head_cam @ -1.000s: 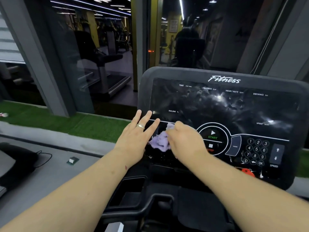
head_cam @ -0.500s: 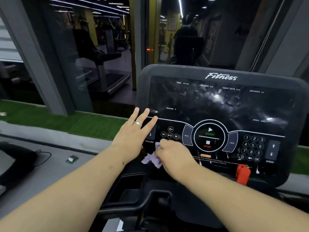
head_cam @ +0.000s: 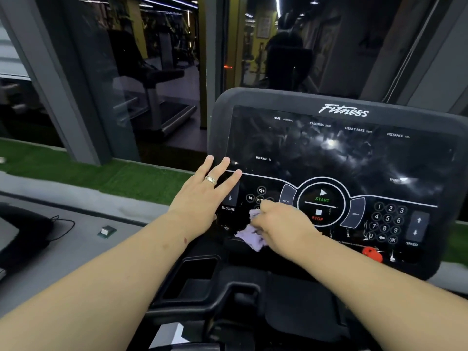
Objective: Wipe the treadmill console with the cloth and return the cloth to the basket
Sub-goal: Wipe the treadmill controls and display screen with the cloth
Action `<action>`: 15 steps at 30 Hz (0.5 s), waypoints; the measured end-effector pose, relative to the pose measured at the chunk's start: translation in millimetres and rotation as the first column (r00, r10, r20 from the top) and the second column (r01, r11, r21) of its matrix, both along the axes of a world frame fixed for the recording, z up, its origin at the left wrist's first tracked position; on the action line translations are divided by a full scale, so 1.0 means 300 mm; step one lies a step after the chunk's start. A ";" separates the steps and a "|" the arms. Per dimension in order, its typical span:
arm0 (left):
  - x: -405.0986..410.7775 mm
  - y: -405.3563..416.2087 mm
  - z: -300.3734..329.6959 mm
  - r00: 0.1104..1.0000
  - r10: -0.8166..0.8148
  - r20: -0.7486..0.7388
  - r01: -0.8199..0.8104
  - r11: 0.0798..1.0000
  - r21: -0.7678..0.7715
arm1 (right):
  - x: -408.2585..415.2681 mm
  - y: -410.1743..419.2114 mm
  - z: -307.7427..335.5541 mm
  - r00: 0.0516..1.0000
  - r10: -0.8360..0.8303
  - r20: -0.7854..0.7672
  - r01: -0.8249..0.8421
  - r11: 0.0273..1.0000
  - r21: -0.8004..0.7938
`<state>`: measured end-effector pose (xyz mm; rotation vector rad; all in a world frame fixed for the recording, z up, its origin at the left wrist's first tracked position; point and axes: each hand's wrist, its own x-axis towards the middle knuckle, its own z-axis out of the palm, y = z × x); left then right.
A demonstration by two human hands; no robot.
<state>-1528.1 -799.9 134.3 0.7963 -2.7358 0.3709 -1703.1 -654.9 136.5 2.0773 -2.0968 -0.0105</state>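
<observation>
Head view, near to far, all places given relative to the treadmill console [head_cam: 339, 153]. Nearest me, below the console, I see a black handlebar [head_cam: 202, 300] and a recessed black tray [head_cam: 195, 272].

Right hand [head_cam: 283, 226]: on the console's lower left panel, just left of the START/STOP ring [head_cam: 321, 201]. Fingers are curled down over a crumpled lilac cloth [head_cam: 249, 235] and hold it against the panel; I cannot tell exactly how the thumb sits. Part of the cloth sticks out from under the hand toward the console's bottom edge.

Left hand [head_cam: 202, 196]: flat at the console's left edge, fingers straight and spread, tips reaching the white line under the dark display. 1 ring [head_cam: 210, 180] on a finger. It holds nothing.

Right of the ring I note a number keypad [head_cam: 387, 221], and below that a red safety key [head_cam: 372, 253] near the console's lower right corner.

Left of the console: a grey ledge with 1 small green-and-white block [head_cam: 106, 231] and a dark item with a thin cable [head_cam: 63, 224]. Beyond the ledge lies a strip of green turf [head_cam: 76, 171]. Behind the console, dark glass [head_cam: 152, 72] shows another treadmill. Basket not visible.
</observation>
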 end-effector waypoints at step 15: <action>-0.001 0.005 0.013 1.000 -0.006 -0.011 0.007 0.999 0.033 | 0.185 -0.119 -0.019 0.992 0.123 0.040 -0.125 0.990 0.063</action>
